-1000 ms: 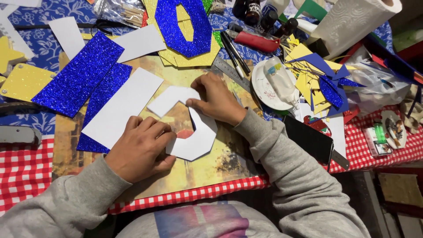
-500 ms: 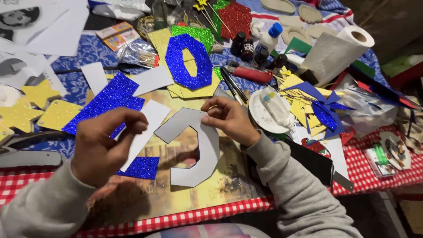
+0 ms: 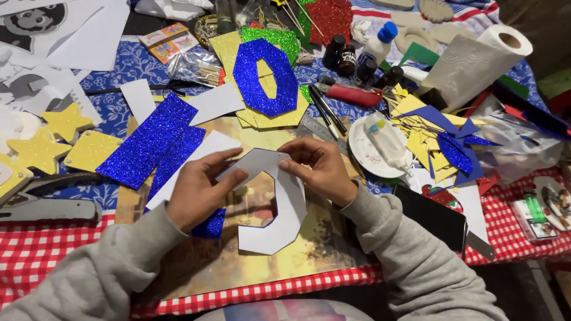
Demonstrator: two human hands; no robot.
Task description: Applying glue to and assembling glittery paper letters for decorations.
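Note:
A white hook-shaped foam cutout (image 3: 285, 205) with a blue edge is held up above a yellowish board (image 3: 267, 267). My left hand (image 3: 199, 190) pinches its upper left end between thumb and fingers. My right hand (image 3: 318, 169) grips its top right corner. Beneath my left hand lie long blue glitter strips (image 3: 151, 145) and a white strip (image 3: 208, 148).
A blue glitter ring (image 3: 262, 74) on yellow foam lies farther back. To the right are a plate with a glue bottle (image 3: 383, 139), blue and yellow scraps (image 3: 443, 137), a paper towel roll (image 3: 476, 59) and small paint bottles (image 3: 345, 56). Yellow stars (image 3: 50, 137) sit at the left.
The white cutout was lifted off the board and is now held by both hands. My left hand came back from the left to grip it. The view shifted down the table.

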